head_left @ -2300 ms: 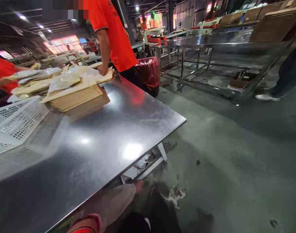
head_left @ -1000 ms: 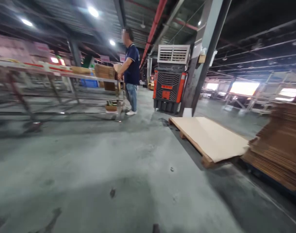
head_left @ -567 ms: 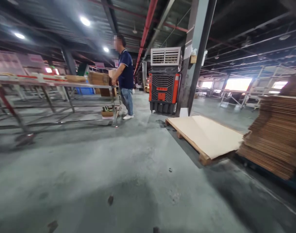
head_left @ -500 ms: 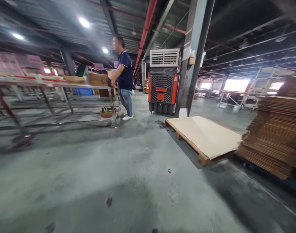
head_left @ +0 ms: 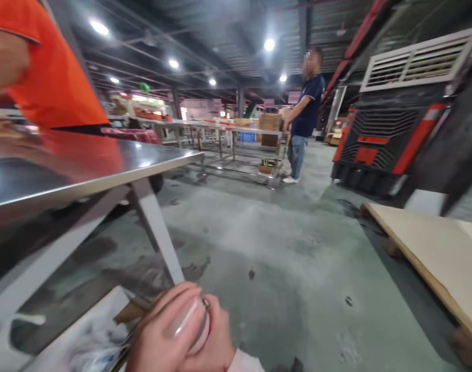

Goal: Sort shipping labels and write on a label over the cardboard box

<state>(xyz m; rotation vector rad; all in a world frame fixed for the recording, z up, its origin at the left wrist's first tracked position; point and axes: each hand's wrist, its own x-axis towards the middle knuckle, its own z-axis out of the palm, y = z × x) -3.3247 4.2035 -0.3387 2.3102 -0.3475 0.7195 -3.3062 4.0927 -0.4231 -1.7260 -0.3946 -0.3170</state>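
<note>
At the bottom edge one hand [head_left: 182, 336], which of the two cannot be told, is curled around a clear, rounded object [head_left: 189, 320] too blurred to identify, just above pale sheets [head_left: 84, 336] on the shelf beneath the steel desk [head_left: 84, 165]; the other hand is out of view. Beside the desk stands a person in an orange shirt [head_left: 53, 77]. Farther off, a wooden pallet [head_left: 433, 258] lies on the floor before an orange-and-black machine [head_left: 394, 129], and a person in a dark blue shirt [head_left: 308, 103] stands at a distant metal rack [head_left: 236, 134].
</note>
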